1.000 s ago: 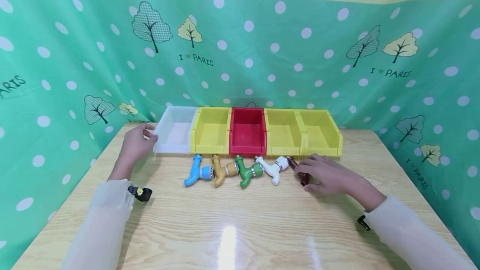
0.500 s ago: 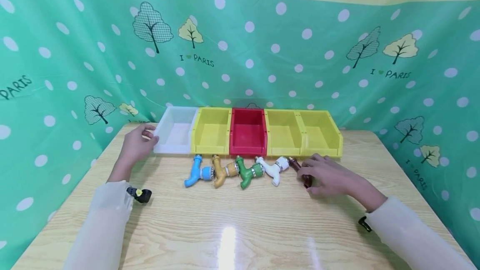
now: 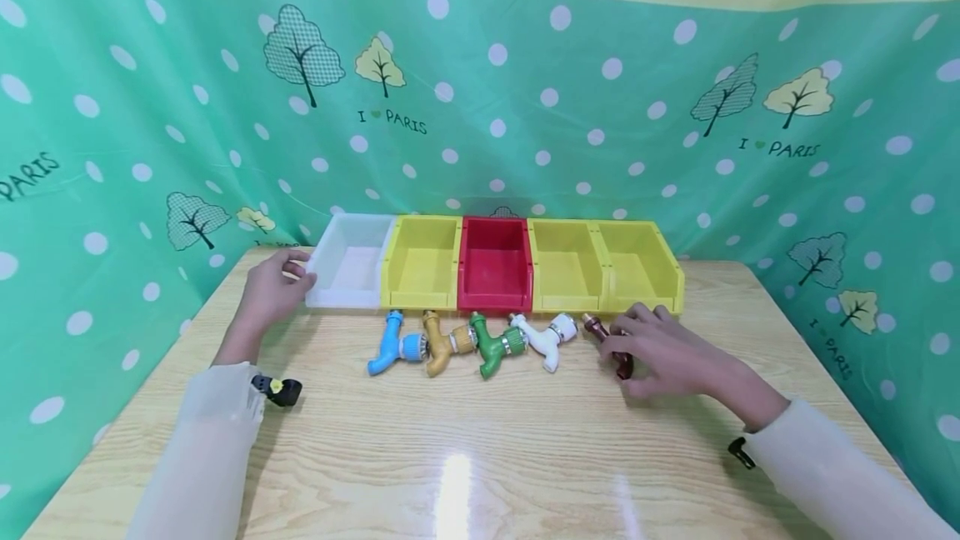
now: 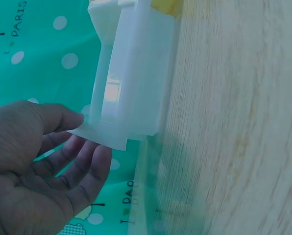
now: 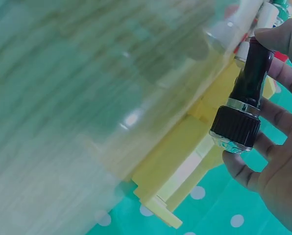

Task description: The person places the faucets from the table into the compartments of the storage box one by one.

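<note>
My left hand (image 3: pixel 272 288) pinches the side rim of the white bin (image 3: pixel 352 261), thumb above and fingers beneath, as the left wrist view shows. At the right of a row of taps, my right hand (image 3: pixel 667 352) holds a dark brown tap (image 5: pixel 249 83) between thumb and fingers; its ribbed knob (image 5: pixel 235 125) shows in the right wrist view. In the head view the hand covers part of that tap. Left of it lie a white tap (image 3: pixel 549 340), a green tap (image 3: pixel 495 344), an ochre tap (image 3: pixel 444 342) and a blue tap (image 3: pixel 392 346).
Joined to the white bin, a yellow bin (image 3: pixel 422 298), a red bin (image 3: pixel 495 298) and two more yellow bins (image 3: pixel 567 300) form a row behind the taps. A patterned green curtain (image 3: pixel 480 148) hangs behind the wooden table (image 3: pixel 390 457).
My right hand has shifted slightly right and toward me, drawing the brown tap away from the white tap. The left hand keeps its place on the white bin.
</note>
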A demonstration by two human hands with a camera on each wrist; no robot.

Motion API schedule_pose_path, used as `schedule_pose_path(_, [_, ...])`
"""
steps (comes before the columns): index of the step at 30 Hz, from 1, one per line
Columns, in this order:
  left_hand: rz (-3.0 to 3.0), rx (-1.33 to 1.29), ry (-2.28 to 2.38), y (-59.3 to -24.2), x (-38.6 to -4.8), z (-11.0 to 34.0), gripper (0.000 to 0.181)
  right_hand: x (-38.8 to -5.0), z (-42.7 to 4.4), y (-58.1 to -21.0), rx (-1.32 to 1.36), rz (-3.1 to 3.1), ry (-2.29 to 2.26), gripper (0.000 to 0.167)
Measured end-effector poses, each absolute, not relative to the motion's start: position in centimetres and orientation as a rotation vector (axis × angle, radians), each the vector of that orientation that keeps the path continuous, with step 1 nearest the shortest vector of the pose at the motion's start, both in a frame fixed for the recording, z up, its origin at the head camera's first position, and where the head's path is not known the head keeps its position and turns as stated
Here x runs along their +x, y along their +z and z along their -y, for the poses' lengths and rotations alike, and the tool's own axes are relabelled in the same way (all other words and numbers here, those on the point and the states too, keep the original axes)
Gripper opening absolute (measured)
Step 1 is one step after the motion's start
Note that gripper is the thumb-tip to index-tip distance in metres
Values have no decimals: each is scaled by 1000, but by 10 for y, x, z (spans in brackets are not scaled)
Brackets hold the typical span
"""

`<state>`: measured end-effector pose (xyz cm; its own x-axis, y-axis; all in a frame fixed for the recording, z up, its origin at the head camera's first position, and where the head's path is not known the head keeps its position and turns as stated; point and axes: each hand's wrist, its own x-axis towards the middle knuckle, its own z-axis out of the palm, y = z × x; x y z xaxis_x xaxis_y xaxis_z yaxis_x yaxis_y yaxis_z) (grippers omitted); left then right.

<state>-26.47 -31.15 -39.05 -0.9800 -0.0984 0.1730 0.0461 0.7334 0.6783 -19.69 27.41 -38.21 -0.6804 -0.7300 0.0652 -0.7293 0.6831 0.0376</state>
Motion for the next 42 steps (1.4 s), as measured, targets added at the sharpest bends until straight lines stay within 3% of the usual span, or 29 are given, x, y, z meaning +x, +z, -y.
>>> schedule_pose_path(19, [2745, 48, -1105, -393, -269, 316, 42, -232, -297, -365, 1050, 2633, 90, 35])
schedule_pose_path(34, [2742, 57, -1122, -395, -267, 314, 42, -266, -309, -371, 760, 2821, 155, 40])
schedule_pose_path(42, [2738, 52, -1117, -395, -267, 314, 41, -281, -303, -372, 733, 2892, 152, 41])
